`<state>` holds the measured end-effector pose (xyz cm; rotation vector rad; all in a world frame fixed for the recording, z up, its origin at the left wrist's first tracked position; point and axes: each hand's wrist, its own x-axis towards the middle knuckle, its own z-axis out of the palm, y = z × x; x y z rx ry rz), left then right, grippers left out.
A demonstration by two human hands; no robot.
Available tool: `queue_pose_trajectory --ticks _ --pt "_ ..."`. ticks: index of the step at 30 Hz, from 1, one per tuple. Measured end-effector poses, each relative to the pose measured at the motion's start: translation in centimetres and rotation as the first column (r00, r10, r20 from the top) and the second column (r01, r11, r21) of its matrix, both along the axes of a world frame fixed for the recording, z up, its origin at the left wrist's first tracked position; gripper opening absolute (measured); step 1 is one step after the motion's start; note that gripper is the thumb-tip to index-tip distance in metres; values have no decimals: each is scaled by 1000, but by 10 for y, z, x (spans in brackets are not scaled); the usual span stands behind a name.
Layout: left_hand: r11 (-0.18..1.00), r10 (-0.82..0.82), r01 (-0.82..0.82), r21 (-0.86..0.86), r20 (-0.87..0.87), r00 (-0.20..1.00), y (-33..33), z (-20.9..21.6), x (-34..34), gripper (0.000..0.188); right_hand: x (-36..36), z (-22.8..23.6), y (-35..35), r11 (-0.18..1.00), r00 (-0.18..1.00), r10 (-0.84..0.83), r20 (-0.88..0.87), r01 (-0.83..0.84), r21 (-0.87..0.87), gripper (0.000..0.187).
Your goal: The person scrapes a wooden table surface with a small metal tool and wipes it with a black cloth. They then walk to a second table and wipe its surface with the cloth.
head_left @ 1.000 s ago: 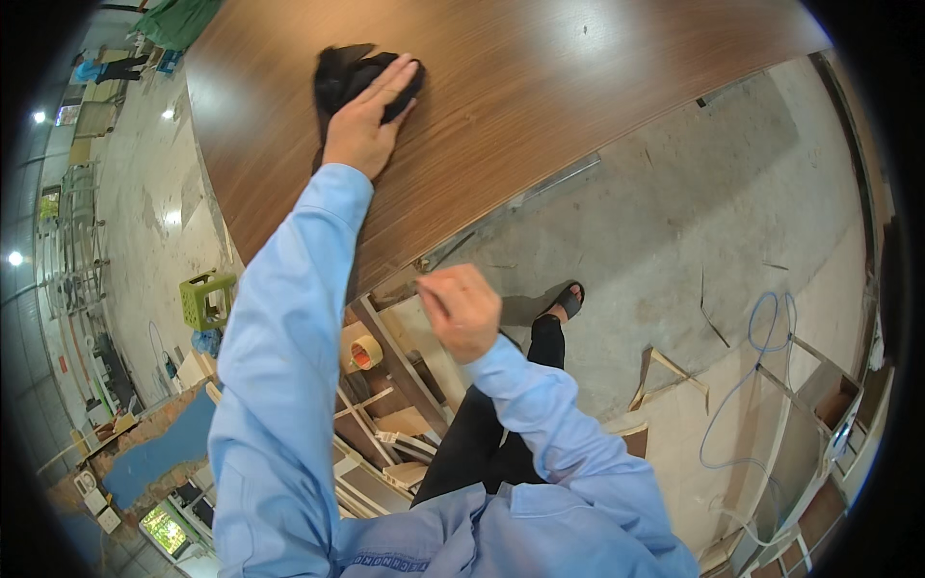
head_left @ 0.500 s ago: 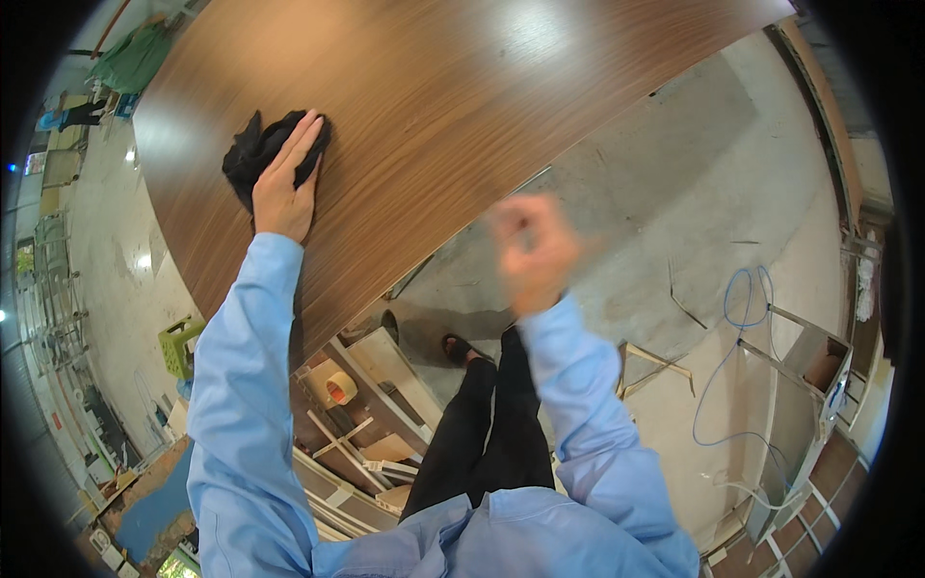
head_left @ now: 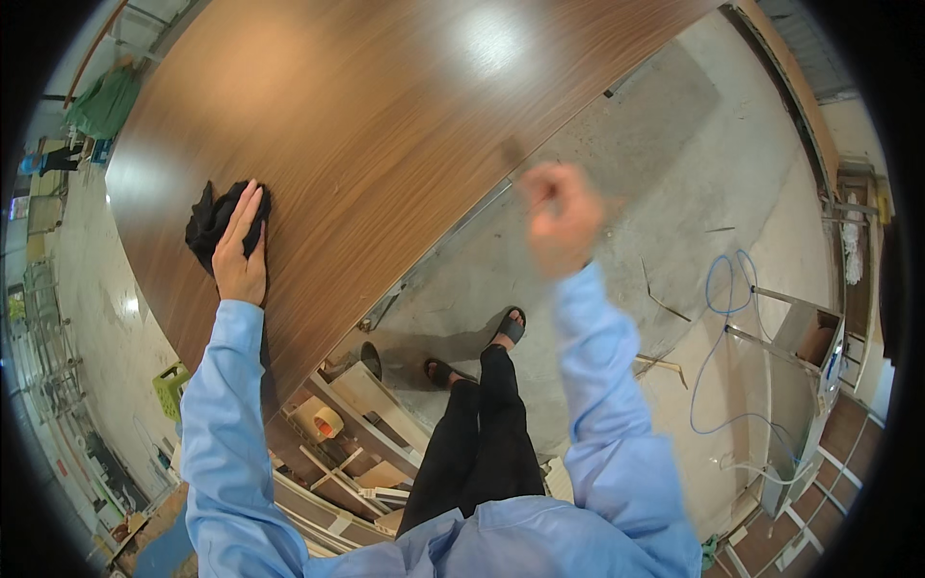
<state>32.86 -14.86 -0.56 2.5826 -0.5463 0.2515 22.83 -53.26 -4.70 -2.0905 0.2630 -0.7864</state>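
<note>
A black cloth [head_left: 204,226] lies bunched on a brown wood-grain panel [head_left: 366,193]. My left hand [head_left: 241,252] presses it down, fingers held together along its top and the thumb at its right side. Off the panel's near edge, above the floor, my right hand [head_left: 564,217] is curled, fingers bent toward the thumb. Motion blurs that hand, and whatever it may hold cannot be made out. A small dark smear shows on the panel just beyond its fingers.
Below the panel, a compartmented wooden rack [head_left: 337,453] holds boards and a tape roll [head_left: 328,421]. To the right stand a metal frame [head_left: 805,376] and a looped blue hose [head_left: 708,361]. A green crate [head_left: 171,388] is at left; another person [head_left: 58,159] shows far left.
In the view, my left hand and the cloth now sit lower and farther left, and the panel has shifted left too. My right hand has moved slightly right. My feet have stepped apart.
</note>
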Motion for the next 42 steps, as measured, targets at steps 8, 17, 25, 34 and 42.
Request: queue_pose_trajectory --ticks 8,17,25,34,42 --pt "999 -27 26 -30 -28 999 -5 4 0 48 26 -22 -17 990 991 -109 78 101 97 12" --pt "1000 24 -24 -3 -64 998 -7 5 -1 51 -10 -3 32 949 961 248 120 -266 171 20" --pt "1000 18 -17 22 -66 998 -7 5 -2 52 82 -30 -116 941 947 -320 27 314 127 5" --pt "1000 21 -21 20 -25 999 -7 3 2 50 119 -35 -163 881 878 -441 187 463 -96 11" --pt "995 89 -88 50 -27 996 -10 3 1 51 -26 -29 15 895 888 446 116 -441 -67 26"
